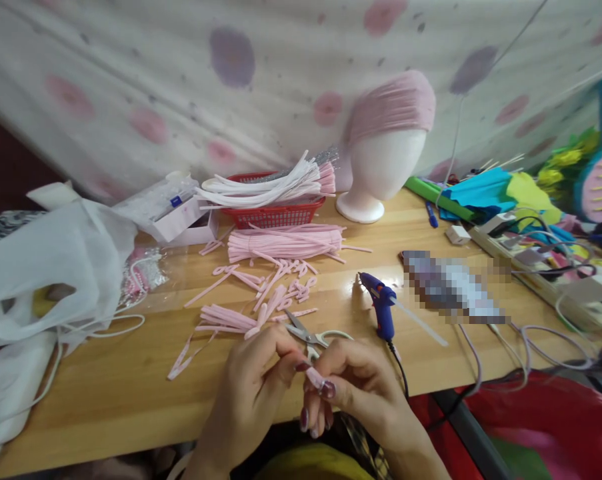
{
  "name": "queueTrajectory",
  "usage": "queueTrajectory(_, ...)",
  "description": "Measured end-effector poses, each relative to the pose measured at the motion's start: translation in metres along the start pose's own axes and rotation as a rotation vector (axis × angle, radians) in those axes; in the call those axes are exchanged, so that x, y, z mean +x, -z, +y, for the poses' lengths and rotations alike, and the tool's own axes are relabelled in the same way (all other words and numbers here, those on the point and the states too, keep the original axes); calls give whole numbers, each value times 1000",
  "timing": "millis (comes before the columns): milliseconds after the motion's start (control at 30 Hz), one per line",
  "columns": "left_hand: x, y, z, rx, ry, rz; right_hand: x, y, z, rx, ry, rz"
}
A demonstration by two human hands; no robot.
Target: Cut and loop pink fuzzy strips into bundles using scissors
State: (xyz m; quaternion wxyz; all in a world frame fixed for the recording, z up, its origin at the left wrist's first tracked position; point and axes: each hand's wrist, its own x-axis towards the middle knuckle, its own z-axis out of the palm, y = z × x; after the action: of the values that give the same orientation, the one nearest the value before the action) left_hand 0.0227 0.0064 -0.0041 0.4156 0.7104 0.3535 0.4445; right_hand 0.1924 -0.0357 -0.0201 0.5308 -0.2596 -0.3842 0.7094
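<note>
Near the table's front edge, my left hand (253,380) and my right hand (363,397) meet at their fingertips. Both pinch a short pink pipe cleaner piece (315,378), partly covered by the thumbs. Just beyond the fingers lie scissors (307,335) with pale handles, blades apart. Cut pink pipe cleaners (227,319) rest by my left hand, with small looped pink pieces (297,291) behind them. A blue glue gun (382,310) lies right of the scissors, a clear glue stick (423,323) protruding from its back.
Behind lie a pink pipe cleaner bundle (285,243) and a red basket (273,217) with white stems on top. A foam head (385,160) wears a pink covering. A plastic bag (45,260) stands left; a power strip (535,280) and cables run along the right.
</note>
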Motion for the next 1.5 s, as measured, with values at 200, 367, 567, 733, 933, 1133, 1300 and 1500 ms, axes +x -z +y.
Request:
queueTrajectory(200,2,2,6,68,-128,-12,3,4,-2,139,22,-51)
queueTrajectory(367,-1,3,1,228,-221,5,2,0,-12,75,-32,24)
queueTrajectory(567,-5,-4,-9,317,-409,85,-3,-6,-12,49,-41,61)
queueTrajectory(733,0,-5,-13,252,-404,61,2,-2,-12,116,-87,36)
queueTrajectory(933,-1,-4,-14,255,-426,55,8,1,-8,99,-163,87)
queueTrajectory(1133,-7,-10,-19,268,-392,140,7,0,-6,140,-154,59)
queueTrajectory(1300,-3,-12,-19,275,-432,134,5,0,-7,145,-105,14)
queueTrajectory(1500,2,-15,-29,400,-421,207,1,0,-5,163,-7,30)
